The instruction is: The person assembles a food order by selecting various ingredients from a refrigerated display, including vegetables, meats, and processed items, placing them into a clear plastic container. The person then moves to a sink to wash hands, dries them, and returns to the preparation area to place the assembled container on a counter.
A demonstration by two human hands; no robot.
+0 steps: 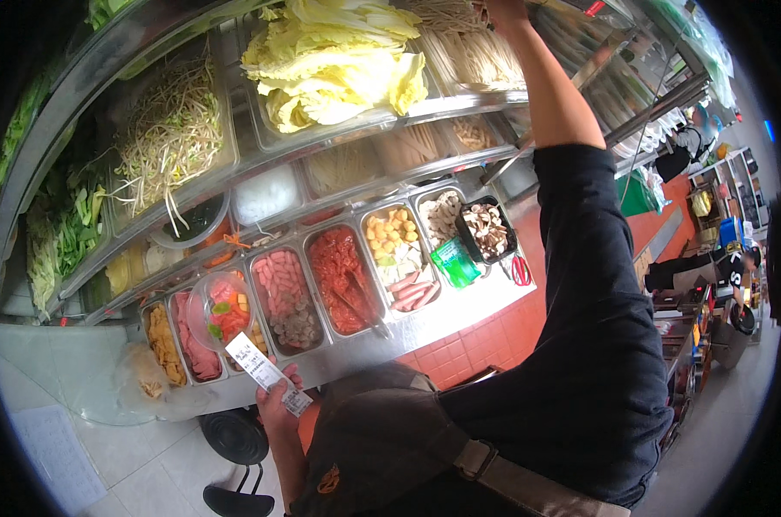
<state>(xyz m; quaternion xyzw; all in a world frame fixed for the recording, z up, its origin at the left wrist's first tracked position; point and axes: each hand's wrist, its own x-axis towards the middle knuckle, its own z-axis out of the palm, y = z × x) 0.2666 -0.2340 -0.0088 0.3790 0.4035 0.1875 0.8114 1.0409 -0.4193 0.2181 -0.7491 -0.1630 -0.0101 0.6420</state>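
My left hand [278, 409] is closed on a white printed paper slip [265, 372] near the front edge of the steel counter. Just beyond the slip, a clear round bowl [199, 312] with red, orange and green pieces sits over the food trays; whether my fingers also touch it cannot be made out. My right arm stretches up and away to the upper rack. There my right hand [504, 10] is at a tray of pale, thin strands [472, 56], cut off by the picture's upper edge. Its fingers are hidden.
Along the counter stand steel trays of pink sausages [278, 269], red marinated meat [337, 271] and mushrooms [442, 214]. A black tub of sliced mushrooms [485, 231] is beside a green packet [457, 263]. Above are napa cabbage [339, 60] and bean sprouts [171, 138]. A co-worker [709, 271] stands far right.
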